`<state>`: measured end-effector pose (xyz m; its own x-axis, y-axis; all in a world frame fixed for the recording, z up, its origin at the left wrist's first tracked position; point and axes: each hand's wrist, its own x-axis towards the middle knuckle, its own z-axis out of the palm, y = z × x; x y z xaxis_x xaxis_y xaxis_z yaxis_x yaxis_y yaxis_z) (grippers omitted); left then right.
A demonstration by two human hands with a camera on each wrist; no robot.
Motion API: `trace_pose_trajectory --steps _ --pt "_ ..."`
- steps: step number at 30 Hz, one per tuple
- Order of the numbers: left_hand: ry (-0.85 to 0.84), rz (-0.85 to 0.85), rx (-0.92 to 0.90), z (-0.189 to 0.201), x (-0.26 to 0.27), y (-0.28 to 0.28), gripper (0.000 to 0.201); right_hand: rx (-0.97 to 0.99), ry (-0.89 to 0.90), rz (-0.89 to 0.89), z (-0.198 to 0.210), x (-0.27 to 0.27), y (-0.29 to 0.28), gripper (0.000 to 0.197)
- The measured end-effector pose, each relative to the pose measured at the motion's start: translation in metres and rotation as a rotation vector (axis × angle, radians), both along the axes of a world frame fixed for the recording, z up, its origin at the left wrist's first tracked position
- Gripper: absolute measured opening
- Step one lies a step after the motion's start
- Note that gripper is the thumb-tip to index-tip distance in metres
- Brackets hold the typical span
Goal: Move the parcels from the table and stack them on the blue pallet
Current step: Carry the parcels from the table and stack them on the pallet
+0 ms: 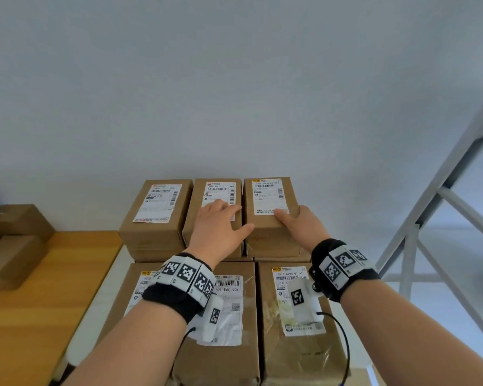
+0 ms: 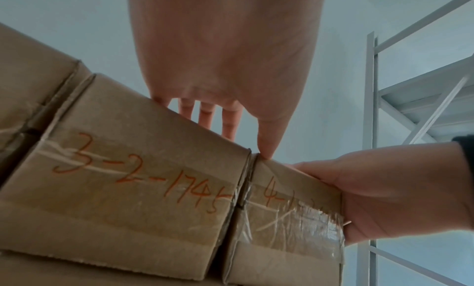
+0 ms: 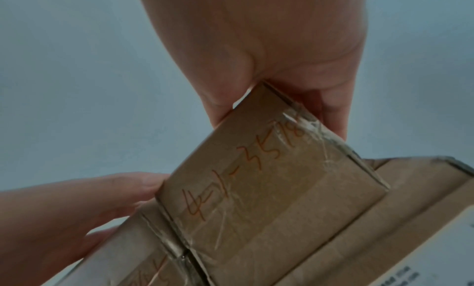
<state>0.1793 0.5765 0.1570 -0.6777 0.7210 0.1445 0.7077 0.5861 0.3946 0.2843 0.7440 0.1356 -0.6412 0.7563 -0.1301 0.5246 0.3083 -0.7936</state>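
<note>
Flanking parcels crowding gripped parcel

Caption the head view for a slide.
Right hand grips the right parcel in the back row; left hand rests open on the middle parcel.

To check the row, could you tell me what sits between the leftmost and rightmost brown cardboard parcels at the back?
One brown cardboard parcel, under the left hand, shown in the head view.
</note>
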Motion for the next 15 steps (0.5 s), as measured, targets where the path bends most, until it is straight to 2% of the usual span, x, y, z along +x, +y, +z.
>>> trace_pose_trajectory --steps 6,11,15 --pt "-0.063 -0.021 0.069 0.005 0.002 -0.013 0.051 0.099 0.012 -0.023 0.015 0.007 -0.008 0.084" --pt "-0.051 0.011 0.192 0.024 0.001 -0.039 0.044 0.275 0.172 0.024 0.046 0.004 -0.033 0.065" --pt "-0.042 0.065 0.244 0.035 -0.008 -0.068 0.044 0.287 0.261 0.117 0.066 -0.009 -0.072 0.056"
